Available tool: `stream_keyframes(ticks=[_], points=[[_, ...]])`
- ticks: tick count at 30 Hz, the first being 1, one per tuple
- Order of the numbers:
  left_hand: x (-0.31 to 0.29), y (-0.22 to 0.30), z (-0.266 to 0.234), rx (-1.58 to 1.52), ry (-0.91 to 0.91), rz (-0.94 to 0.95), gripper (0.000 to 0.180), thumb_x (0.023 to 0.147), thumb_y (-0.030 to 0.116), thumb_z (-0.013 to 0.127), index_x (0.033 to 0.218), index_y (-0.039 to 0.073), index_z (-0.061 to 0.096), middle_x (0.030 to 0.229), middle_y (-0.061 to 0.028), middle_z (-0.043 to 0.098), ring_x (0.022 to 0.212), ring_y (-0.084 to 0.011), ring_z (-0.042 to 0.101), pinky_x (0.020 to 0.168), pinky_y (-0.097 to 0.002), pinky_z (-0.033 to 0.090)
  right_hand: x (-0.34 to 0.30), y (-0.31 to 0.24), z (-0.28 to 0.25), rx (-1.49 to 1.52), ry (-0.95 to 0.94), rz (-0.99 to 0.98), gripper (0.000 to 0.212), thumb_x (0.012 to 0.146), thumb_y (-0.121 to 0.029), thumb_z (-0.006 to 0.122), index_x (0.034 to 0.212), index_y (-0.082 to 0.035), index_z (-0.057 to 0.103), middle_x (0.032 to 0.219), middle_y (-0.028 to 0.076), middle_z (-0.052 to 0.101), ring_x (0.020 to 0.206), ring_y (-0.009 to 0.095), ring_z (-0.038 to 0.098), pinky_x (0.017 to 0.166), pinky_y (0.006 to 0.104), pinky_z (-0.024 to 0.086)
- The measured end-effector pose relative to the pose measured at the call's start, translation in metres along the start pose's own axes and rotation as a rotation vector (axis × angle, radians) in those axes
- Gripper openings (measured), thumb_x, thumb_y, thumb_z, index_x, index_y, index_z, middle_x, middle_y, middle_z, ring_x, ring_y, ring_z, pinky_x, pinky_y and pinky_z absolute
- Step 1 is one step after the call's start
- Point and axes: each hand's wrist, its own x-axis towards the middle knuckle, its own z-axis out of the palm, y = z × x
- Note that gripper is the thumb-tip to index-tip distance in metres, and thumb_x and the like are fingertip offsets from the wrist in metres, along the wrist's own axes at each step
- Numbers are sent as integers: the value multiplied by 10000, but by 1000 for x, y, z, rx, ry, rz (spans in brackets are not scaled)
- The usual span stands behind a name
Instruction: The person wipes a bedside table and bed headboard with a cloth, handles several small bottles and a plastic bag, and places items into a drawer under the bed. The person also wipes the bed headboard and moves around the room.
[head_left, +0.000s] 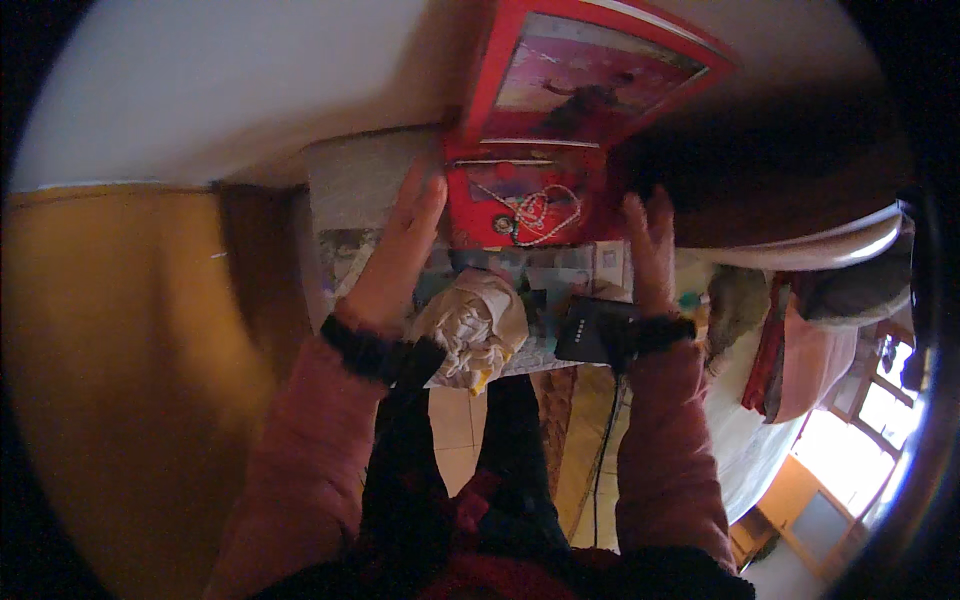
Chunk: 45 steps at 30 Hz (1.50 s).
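A red box stands on the table with its lid raised; a glossy panel in the lid shows a dark figure against pink. Inside lie strings of pale beads and a small round dark piece. My left hand is beside the box's left edge, fingers stretched out, holding nothing. To the right of the box my right hand is up with fingers apart, also holding nothing. Whether either hand touches the box I cannot tell. Below it, a crumpled cream cloth lies between my forearms.
A flat black device with a cable hanging down sits near the table's front edge, close to my right wrist. A pale wall rises behind the table. Piled cloths are at the right, and a bright window beyond.
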Motion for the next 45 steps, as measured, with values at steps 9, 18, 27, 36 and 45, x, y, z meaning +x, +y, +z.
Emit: stream_keyframes(ticks=[9,18,27,36,45], points=[[73,2,31,-306,-57,55,701,898,638,297,1327,96,413,1232,-85,546,1038,-213,582,863,-374,503,70,-53,2,493,-364,437,750,868,-577,497,1397,-78,311,1367,84,396,1206,227,408,1027,334,305],[77,7,35,-379,-124,52,679,905,633,262,1313,119,437,1192,-72,576,969,-192,597,842,-379,512,86,-43,8,596,-481,392,591,907,-543,450,1300,-102,469,1253,31,536,1125,194,513,992,351,382],[69,14,34,-377,-84,51,664,912,621,273,1309,113,433,1181,-67,580,953,-196,602,821,-374,520,81,-61,1,631,-492,428,460,965,-417,414,1300,-106,459,1259,17,528,1134,162,498,997,312,368],[69,25,38,-413,-117,103,590,949,536,309,1327,93,401,1217,-61,549,975,-156,589,837,-326,492,100,-29,-2,690,-549,395,453,912,-483,499,1160,-111,573,1031,3,627,902,155,577,840,315,453],[60,-16,5,258,150,198,602,961,519,306,1397,105,299,1247,-66,497,1010,-178,548,901,-329,436,82,-52,21,567,-464,615,419,921,-523,446,1051,-146,574,865,-32,597,706,101,515,618,262,414]])
